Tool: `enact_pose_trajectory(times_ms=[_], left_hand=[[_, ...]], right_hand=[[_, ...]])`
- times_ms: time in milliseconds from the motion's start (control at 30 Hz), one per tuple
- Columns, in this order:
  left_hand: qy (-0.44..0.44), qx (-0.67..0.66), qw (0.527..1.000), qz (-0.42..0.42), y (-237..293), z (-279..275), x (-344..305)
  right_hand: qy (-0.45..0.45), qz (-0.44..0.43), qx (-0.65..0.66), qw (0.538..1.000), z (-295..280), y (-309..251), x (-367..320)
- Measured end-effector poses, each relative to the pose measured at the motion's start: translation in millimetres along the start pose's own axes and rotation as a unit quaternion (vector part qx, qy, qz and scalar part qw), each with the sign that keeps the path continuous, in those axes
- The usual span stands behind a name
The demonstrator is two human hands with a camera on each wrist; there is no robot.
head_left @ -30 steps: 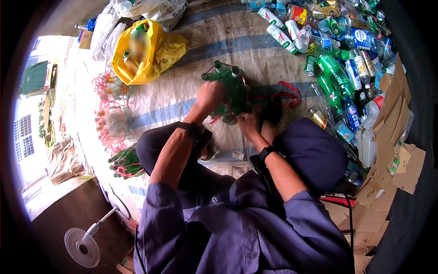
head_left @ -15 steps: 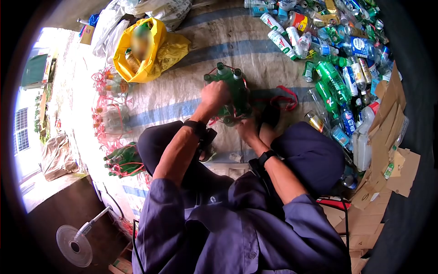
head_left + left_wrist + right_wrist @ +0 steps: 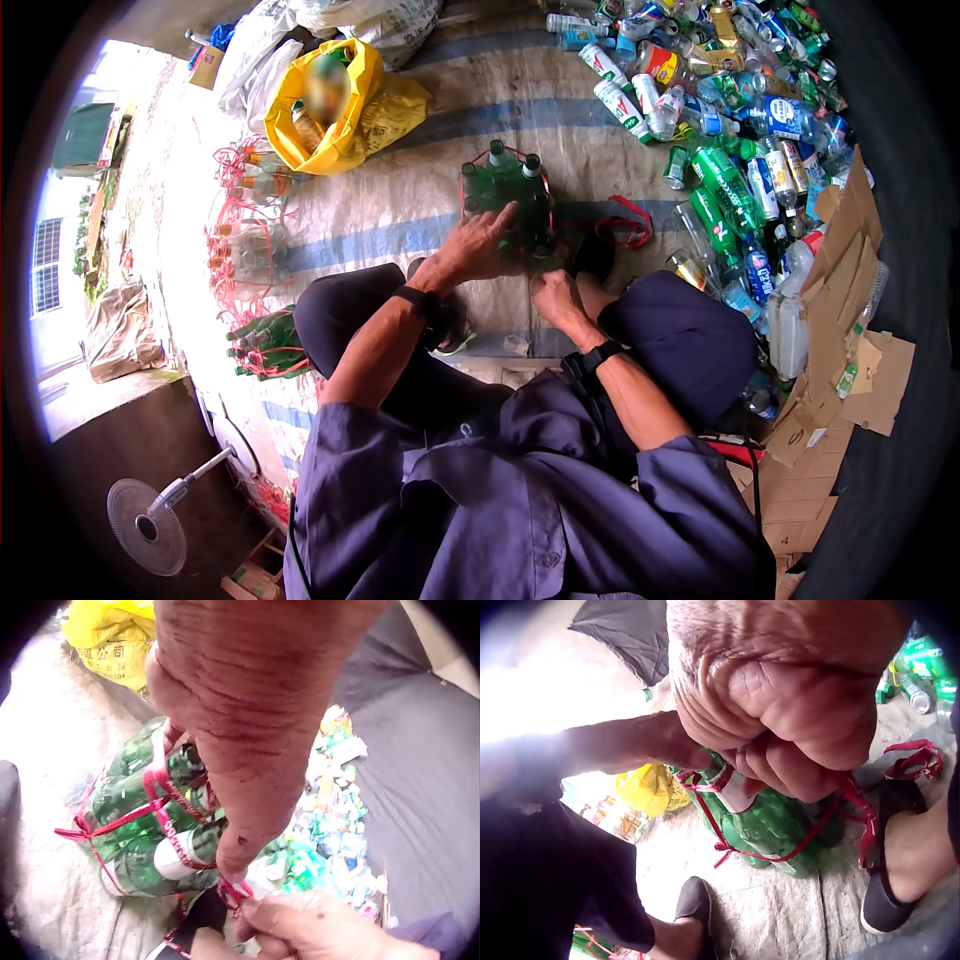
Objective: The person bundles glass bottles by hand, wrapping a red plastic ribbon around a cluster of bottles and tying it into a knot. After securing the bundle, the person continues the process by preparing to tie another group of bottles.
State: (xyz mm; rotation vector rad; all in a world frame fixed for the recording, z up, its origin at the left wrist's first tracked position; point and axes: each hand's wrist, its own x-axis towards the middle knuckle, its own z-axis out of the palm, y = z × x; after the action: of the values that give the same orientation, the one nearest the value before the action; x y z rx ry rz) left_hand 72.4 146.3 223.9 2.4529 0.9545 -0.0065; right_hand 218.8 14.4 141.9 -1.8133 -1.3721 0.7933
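A bundle of green glass bottles stands on the ground sheet, bound round with red ribbon. On its near side, the left hand rests against the bottles with its index finger extended; its thumb reaches down beside the ribbon in the left wrist view. Just below the bundle in the head view, the right hand has curled fingers gripping the ribbon, whose loose part trails out of the fist. The right hand hides part of the bottles in the right wrist view.
Bent legs flank the bundle. Mixed bottles and cans lie at the right beside cardboard. A yellow bag stands at upper left, above bound clear bottles and green ones.
The left hand has shifted from over the bottle tops toward the near side of the bundle, its index finger now extended. The right hand stays low by the bundle.
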Motion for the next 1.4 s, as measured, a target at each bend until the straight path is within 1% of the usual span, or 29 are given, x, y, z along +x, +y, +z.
enact_pose_trajectory(times_ms=[33,67,133,167,200,233,267,300,333,367,400,433,467,567,633,667,733,833,867,933,967,1033,1067,1133,1200,1267,1400], left_hand=[[-0.011,0.024,0.999,-0.026,4.6,1.6,-3.0],[-0.008,0.023,0.999,-0.039,7.4,5.9,-5.2],[0.014,0.043,0.998,-0.05,11.8,13.9,-7.0],[0.031,0.062,0.996,-0.062,13.0,16.3,-7.8],[0.035,0.062,0.996,-0.062,12.7,17.6,-8.1],[0.058,0.065,0.995,-0.058,12.2,19.1,-7.9],[0.08,0.067,0.993,-0.054,12.2,21.0,-8.5],[0.081,0.066,0.993,-0.054,11.9,23.1,-9.9],[0.116,0.065,0.99,-0.042,10.2,24.1,-10.4],[0.151,0.064,0.986,-0.028,10.2,21.5,-9.7],[0.151,0.064,0.986,-0.028,10.5,19.6,-9.8],[0.121,0.057,0.99,-0.051,10.5,17.5,-10.3],[0.09,0.051,0.992,-0.073,9.6,16.3,-10.9],[0.116,0.054,0.991,-0.051,6.3,17.8,-11.5],[0.13,0.056,0.989,-0.045,5.0,19.2,-11.6],[0.142,0.059,0.987,-0.039,5.1,20.3,-12.5],[0.138,0.056,0.988,-0.045,4.9,20.5,-12.3],[0.135,0.06,0.987,-0.056,6.5,20.8,-13.3],[0.137,0.067,0.986,-0.061,7.7,21.6,-13.9],[0.142,0.063,0.986,-0.059,7.3,25.3,-12.9],[0.149,0.06,0.985,-0.058,6.7,26.5,-12.6],[0.149,0.06,0.985,-0.062,7.1,26.1,-12.4],[0.148,0.059,0.985,-0.064,7.2,26.5,-12.6],[0.146,0.055,0.986,-0.066,8.6,24.3,-13.2],[0.146,0.056,0.985,-0.072,6.1,25.3,-13.1],[0.188,0.067,0.979,-0.035,3.5,27.9,-14.7],[0.187,0.066,0.98,-0.03,4.5,27.3,-15.3]], right_hand=[[-0.017,0.018,-0.029,0.999,-5.0,-4.2,-1.1],[-0.016,0.016,-0.03,0.999,-7.0,-3.9,-2.3],[-0.06,0.067,-0.059,0.994,-11.2,-3.3,-3.6],[-0.059,0.064,-0.061,0.994,-13.9,-4.5,-3.5],[-0.07,0.05,-0.057,0.995,-16.7,-5.6,-2.2],[-0.08,0.037,-0.052,0.995,-19.0,-6.7,-1.4],[-0.08,0.036,-0.054,0.995,-21.1,-9.8,-2.6],[-0.068,0.011,-0.062,0.996,-22.5,-13.0,-4.8],[-0.055,-0.015,-0.071,0.996,-23.8,-16.4,-5.5],[-0.055,-0.017,-0.072,0.996,-22.8,-15.7,-5.8],[-0.035,-0.04,-0.05,0.997,-21.1,-15.2,-8.1],[-0.016,-0.064,-0.028,0.997,-19.7,-14.5,-10.0],[-0.017,-0.065,-0.028,0.997,-19.4,-15.2,-11.1],[-0.018,-0.059,-0.02,0.998,-22.0,-18.9,-13.4],[-0.058,-0.037,-0.036,0.997,-28.1,-24.6,-14.2],[-0.059,-0.036,-0.037,0.997,-25.5,-21.8,-16.9],[-0.036,-0.031,-0.029,0.998,-18.9,-18.1,-18.9],[-0.041,-0.025,-0.029,0.998,-25.9,-34.0,-20.6],[-0.042,-0.023,-0.029,0.998,-20.0,-27.9,-23.7],[-0.068,0.036,0.077,0.994,-5.3,-9.3,-27.6],[-0.068,0.035,0.076,0.994,-11.1,-16.1,-28.2],[-0.057,-0.008,0.047,0.997,-29.0,-38.9,-29.2],[-0.058,-0.008,0.046,0.997,-27.3,-35.8,-30.3],[-0.064,-0.021,-0.043,0.997,-26.8,-29.1,-27.5],[-0.064,-0.017,-0.036,0.997,-30.3,-29.3,-25.5],[-0.065,-0.013,-0.025,0.997,-29.0,-28.6,-24.9],[-0.054,-0.06,-0.014,0.997,-25.8,-25.0,-23.9]])
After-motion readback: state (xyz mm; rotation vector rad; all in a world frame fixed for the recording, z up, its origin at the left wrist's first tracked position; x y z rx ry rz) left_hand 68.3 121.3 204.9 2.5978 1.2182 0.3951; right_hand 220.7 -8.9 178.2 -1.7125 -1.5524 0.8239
